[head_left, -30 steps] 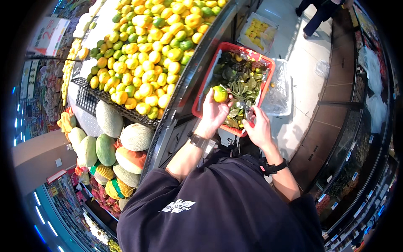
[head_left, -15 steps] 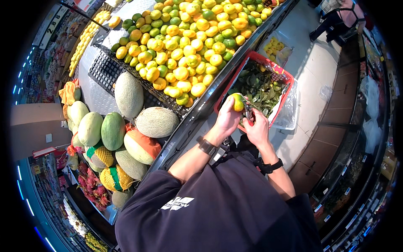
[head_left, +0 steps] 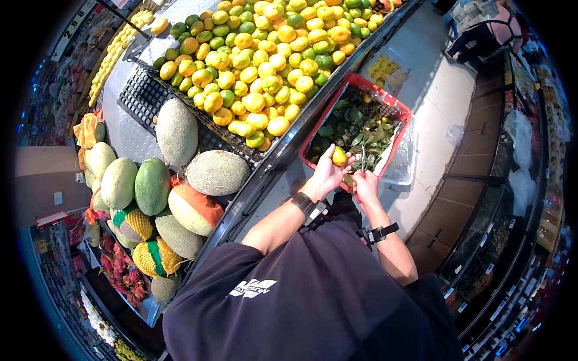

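A yellow-green mandarin [head_left: 339, 156] rests against the fingers of my left hand [head_left: 326, 174], which is turned palm up and curled around it. My right hand [head_left: 365, 185] is closed on red-handled clippers [head_left: 363, 161], their metal blades pointing away from me. A small gap separates the blades from the mandarin. Both hands are over the near end of a red crate [head_left: 324, 118] that holds many dark green leaves [head_left: 361, 114].
A heap of mandarins [head_left: 253, 75] covers the stand at the far left. Melons [head_left: 177, 132] are piled nearer on the left, beside dragon fruit [head_left: 123, 271]. Beyond the crate lies a bag of yellow fruit [head_left: 382, 69]. A person [head_left: 481, 39] bends at the far right, by shelves.
The clippers have come away from the mandarin, and my right hand has drawn back a little toward me. The mandarin now sits lower in my left hand, whose fingers have loosened.
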{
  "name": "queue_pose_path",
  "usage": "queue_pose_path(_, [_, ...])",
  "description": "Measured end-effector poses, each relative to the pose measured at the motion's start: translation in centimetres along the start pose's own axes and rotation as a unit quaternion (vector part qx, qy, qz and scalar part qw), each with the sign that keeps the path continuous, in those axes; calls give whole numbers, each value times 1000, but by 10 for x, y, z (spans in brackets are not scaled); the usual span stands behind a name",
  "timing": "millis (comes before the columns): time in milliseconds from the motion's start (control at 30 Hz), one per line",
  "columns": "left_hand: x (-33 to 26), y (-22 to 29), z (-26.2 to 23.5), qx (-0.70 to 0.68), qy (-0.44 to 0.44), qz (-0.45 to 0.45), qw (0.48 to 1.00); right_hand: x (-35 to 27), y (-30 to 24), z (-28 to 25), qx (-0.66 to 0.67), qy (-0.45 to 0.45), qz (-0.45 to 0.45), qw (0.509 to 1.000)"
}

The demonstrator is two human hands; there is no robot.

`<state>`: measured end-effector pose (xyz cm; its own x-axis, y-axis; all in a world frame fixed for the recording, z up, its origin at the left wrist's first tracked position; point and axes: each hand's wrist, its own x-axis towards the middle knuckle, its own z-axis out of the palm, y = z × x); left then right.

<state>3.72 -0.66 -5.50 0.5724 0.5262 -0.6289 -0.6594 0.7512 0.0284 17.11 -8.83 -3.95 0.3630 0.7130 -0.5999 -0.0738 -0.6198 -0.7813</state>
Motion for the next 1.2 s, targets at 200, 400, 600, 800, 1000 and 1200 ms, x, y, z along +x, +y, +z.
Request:
queue_pose_path(200, [26,43,18,-62,46,61,995,12,21,-36,104,-42,56,992])
queue_pose_path(400, [5,124,100,-5,-24,279,960,11,25,-61,124,-40,54,990])
queue_pose_path(600, [-28,207,146,-20,-127,417,900,19,36,-95,92,-24,40,995])
queue_pose_path(800, [14,137,190,223,-195,380,876,40,65,-149,81,12,85,993])
queue_pose_path(1000, [214,34,115,452,-1,136,881,47,110,-223,72,46,121,989])
queue_pose_path(1200, [382,4,36,811,178,313,462,19,117,-304,40,128,242,961])
